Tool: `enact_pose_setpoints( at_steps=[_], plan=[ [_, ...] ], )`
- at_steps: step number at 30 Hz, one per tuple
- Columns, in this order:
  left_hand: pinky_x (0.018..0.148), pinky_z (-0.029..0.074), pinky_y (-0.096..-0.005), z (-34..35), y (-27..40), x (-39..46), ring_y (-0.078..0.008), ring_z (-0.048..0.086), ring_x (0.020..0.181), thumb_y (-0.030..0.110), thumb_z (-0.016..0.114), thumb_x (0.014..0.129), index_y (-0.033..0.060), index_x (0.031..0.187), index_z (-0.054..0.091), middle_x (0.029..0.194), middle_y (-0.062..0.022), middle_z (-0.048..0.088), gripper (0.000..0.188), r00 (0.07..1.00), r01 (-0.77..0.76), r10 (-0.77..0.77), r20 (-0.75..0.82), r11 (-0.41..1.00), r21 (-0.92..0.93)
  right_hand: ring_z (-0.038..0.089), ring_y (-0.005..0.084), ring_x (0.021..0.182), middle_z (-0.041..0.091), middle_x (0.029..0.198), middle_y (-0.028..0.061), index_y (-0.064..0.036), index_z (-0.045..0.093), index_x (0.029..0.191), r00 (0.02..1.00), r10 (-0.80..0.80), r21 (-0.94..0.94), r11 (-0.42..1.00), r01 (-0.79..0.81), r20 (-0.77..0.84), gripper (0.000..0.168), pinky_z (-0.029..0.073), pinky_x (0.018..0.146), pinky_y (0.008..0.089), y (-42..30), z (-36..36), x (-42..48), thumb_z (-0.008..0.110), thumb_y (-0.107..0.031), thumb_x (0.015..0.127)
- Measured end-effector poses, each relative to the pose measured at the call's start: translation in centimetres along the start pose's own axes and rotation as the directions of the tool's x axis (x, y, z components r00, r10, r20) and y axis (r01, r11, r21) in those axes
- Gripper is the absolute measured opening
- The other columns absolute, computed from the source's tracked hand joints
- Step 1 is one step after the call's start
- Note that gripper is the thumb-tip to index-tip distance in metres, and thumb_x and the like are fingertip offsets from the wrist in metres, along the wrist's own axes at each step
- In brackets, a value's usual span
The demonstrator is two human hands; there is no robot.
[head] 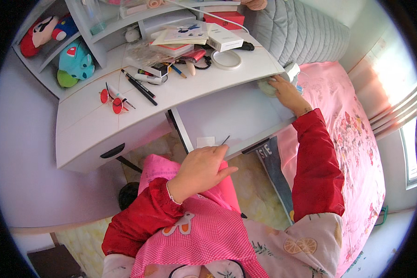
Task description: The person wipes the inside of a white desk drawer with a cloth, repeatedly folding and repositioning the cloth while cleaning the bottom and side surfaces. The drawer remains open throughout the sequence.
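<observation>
An open white drawer (236,114) extends from the desk before me. My right hand (287,93) reaches to its far right corner, fingers on or beside a pale greenish round thing (268,87) partly under the desktop's edge; whether it is gripped I cannot tell. Near the drawer's front stands my left hand (203,168), palm down, thumb apart from the fingers, holding nothing visible. A small white square (205,141) and a thin dark stick (225,140) lie in the drawer close to that hand's fingertips.
The white desktop (90,139) bears red-lensed glasses (112,100), black pencils (139,87), a white ring (226,60) and a pile of boxes and packets. Plush toys (77,62) fill the left shelves. A bed with a pink floral cover (347,139) stands at the right.
</observation>
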State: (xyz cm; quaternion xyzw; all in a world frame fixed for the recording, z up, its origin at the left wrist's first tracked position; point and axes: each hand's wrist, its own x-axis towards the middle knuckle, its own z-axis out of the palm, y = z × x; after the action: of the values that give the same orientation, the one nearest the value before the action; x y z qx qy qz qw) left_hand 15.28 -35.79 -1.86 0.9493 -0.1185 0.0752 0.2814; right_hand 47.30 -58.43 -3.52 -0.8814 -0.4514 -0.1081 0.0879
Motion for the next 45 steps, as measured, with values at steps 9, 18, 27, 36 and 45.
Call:
enact_pose_setpoints(
  at_steps=[9, 18, 27, 36, 45],
  plan=[
    [0.075, 0.051, -0.0444, 0.3, -0.2, -0.3, -0.0380, 0.064, 0.083, 0.035, 0.065, 0.087, -0.0022, 0.102, 0.055, 0.087, -0.0199, 0.065, 0.041, 1.000, -0.015, 0.015, -0.013, 1.000, 0.011, 0.060, 0.0374, 0.109, 0.063, 0.124, 0.0167, -0.001, 0.071, 0.097, 0.936, 0.017, 0.028, 0.999, -0.029, 0.353, 0.032, 0.048, 0.095, 0.0398, 0.0, -6.1, -2.7, 0.055, 0.001, 0.070],
    [0.090, 0.048, -0.0453, 1.3, 1.1, -1.4, -0.0377, 0.060, 0.104, 0.024, 0.068, 0.082, -0.0029, 0.118, 0.058, 0.114, -0.0216, 0.062, 0.046, 0.977, -0.062, 0.077, -0.198, 0.995, 0.083, 0.062, 0.0348, 0.103, 0.066, 0.115, 0.0151, -0.004, 0.069, 0.102, 0.890, -0.456, 0.177, 0.875, 0.451, -0.015, 0.035, 0.049, 0.092, 0.0398, -13.4, -10.6, -0.6, 0.059, 0.005, 0.070],
    [0.101, 0.041, -0.0452, 3.0, 0.6, -2.9, -0.0358, 0.047, 0.122, 0.018, 0.070, 0.077, -0.0037, 0.115, 0.059, 0.134, -0.0214, 0.050, 0.046, 0.945, -0.207, 0.229, -0.235, 0.972, 0.112, 0.059, 0.0370, 0.107, 0.056, 0.134, 0.0125, -0.007, 0.064, 0.120, 0.652, -0.741, 0.616, 0.591, 0.521, 0.160, 0.050, 0.048, 0.095, 0.0423, -23.0, -0.6, 3.6, 0.051, 0.007, 0.073],
    [0.103, 0.038, -0.0458, 3.1, 0.4, -3.4, -0.0351, 0.045, 0.124, 0.022, 0.069, 0.079, -0.0013, 0.111, 0.062, 0.140, -0.0206, 0.045, 0.040, 0.954, -0.199, 0.214, -0.210, 0.976, 0.090, 0.059, 0.0350, 0.113, 0.055, 0.136, 0.0135, -0.009, 0.067, 0.119, 0.605, -0.755, 0.596, 0.614, 0.517, 0.253, 0.052, 0.048, 0.097, 0.0405, -24.1, -1.1, 4.5, 0.054, 0.008, 0.072],
    [0.102, 0.040, -0.0458, 2.9, 0.6, -3.4, -0.0369, 0.045, 0.124, 0.020, 0.069, 0.078, -0.0016, 0.105, 0.063, 0.138, -0.0221, 0.046, 0.035, 0.951, -0.205, 0.213, -0.224, 0.977, 0.062, 0.060, 0.0343, 0.112, 0.059, 0.132, 0.0119, -0.010, 0.067, 0.117, 0.649, -0.740, 0.439, 0.650, 0.620, 0.179, 0.042, 0.048, 0.096, 0.0420, -23.5, 0.6, 5.9, 0.054, 0.000, 0.078]
  ],
)
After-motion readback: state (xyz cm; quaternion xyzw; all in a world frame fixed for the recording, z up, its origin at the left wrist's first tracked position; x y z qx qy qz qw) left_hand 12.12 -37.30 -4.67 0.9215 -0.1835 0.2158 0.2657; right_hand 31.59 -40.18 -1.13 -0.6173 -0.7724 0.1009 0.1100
